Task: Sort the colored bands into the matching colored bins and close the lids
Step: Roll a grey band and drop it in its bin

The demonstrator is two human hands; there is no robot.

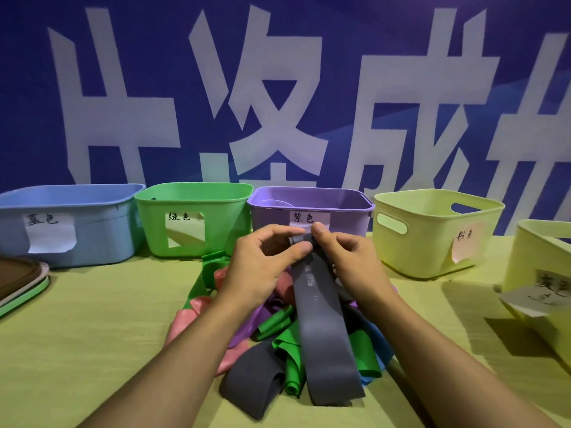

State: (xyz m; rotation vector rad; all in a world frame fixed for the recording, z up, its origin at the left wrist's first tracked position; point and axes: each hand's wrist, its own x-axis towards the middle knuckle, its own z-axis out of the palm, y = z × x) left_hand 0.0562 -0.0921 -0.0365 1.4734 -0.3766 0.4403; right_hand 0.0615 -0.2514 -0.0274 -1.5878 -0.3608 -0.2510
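Two bare forearms reach in from the lower edge of the view. No sleeve covers either of them up to where they leave the picture. The left hand (262, 264) wears no glove, and neither ring nor wristband shows on it. The right hand (349, 257) is likewise ungloved, its wrist plain, without watch or bracelet. The fingernails that show are short and unpainted. The visible parts of both arms carry no markings or tattoos.

Head view looks forward and down, close over the table (92, 350)
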